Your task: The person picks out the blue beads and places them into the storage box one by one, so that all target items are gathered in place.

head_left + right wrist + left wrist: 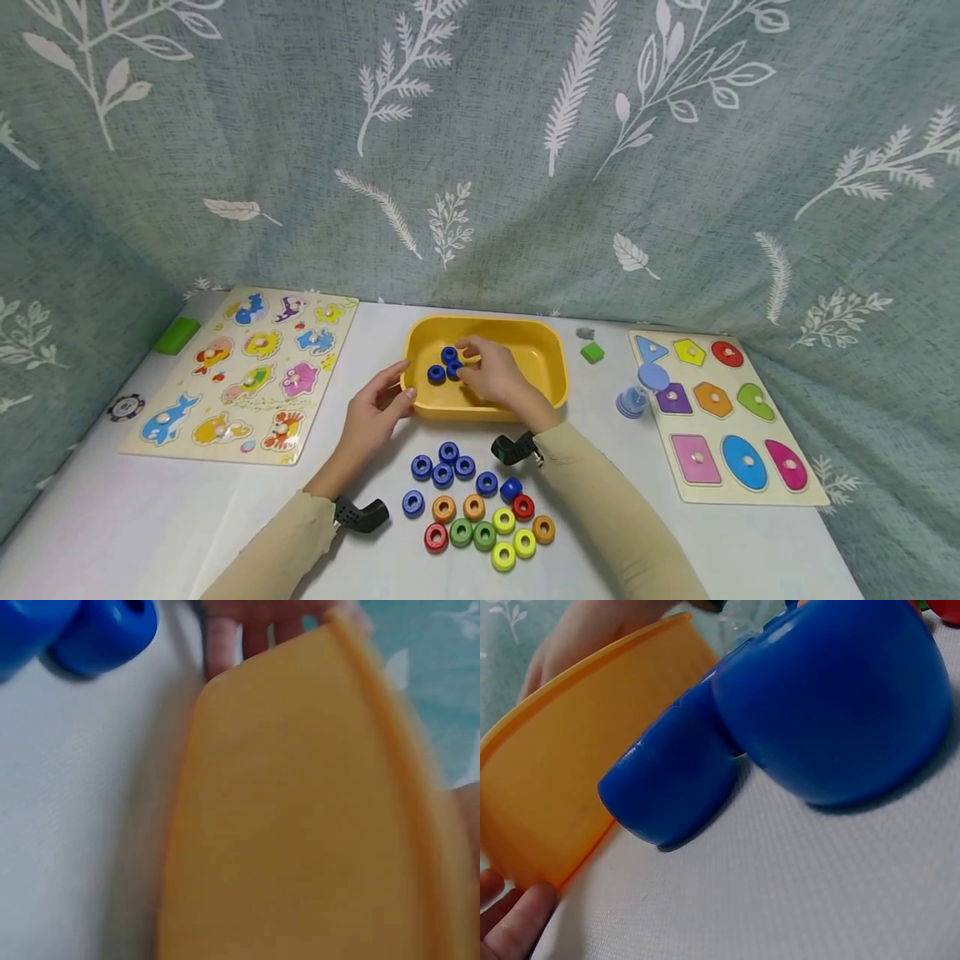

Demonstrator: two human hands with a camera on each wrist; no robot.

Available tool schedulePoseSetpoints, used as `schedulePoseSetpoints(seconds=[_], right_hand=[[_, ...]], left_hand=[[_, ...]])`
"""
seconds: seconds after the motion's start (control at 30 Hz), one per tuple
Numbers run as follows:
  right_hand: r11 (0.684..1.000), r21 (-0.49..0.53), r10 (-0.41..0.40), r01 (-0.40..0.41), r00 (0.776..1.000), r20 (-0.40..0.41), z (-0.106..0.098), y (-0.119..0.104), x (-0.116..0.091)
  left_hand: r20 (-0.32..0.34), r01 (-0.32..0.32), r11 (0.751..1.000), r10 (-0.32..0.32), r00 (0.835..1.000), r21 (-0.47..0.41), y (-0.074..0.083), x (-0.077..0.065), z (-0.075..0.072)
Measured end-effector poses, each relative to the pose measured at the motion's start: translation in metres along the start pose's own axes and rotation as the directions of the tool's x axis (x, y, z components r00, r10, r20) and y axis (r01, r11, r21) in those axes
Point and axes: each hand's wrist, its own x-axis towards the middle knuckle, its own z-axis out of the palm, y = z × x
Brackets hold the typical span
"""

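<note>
A yellow tray (536, 367) stands at the back middle of the white table. My left hand (377, 407) holds its left end, fingers and thumb at the rim and corner. Reaching over the tray's front wall, my right hand (491, 372) is inside with thumb and fingers apart. Right by that thumb lies a blue ring bead (453, 370). Two more blue beads, one nearer the left wall (437, 374) and one farther back (448, 355), lie beside it. In the right wrist view the tray wall (292, 795) hides my right fingers.
In front of the tray lie loose ring beads: several blue (442, 476), plus red (436, 537), orange (474, 506), green (461, 532) and yellow (503, 556). An animal puzzle board (303, 417) is left; a shape puzzle board (723, 433) and blue stand (632, 403) are right.
</note>
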Motion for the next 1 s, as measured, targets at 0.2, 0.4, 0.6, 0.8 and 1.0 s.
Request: schedulePoseSetpoints(seconds=[0.2,0.4,0.6,0.8,1.0], right_hand=[[0.989,0.030,-0.147,0.148,0.989,-0.025,-0.019,-0.006,-0.031],[0.948,0.129,-0.292,0.291,0.956,-0.012,-0.027,-0.005,-0.071],[0.932,0.138,-0.354,0.336,0.926,0.134,-0.019,0.003,-0.093],[0.951,0.051,-0.305,0.305,0.903,0.301,-0.007,0.010,-0.095],[0.955,-0.026,-0.265,0.294,0.894,0.362,0.005,0.019,-0.094]], left_hand=[[-0.002,-0.012,1.000,0.012,1.000,0.011,-0.002,0.000,-0.003],[-0.012,-0.005,1.000,0.005,1.000,0.013,0.001,-0.001,-0.005],[-0.010,0.002,1.000,-0.002,1.000,0.003,-0.001,-0.001,-0.005],[-0.006,0.000,1.000,0.000,1.000,-0.003,-0.002,-0.001,-0.002],[-0.001,0.005,1.000,-0.005,1.000,0.004,0.001,0.000,0.000]])
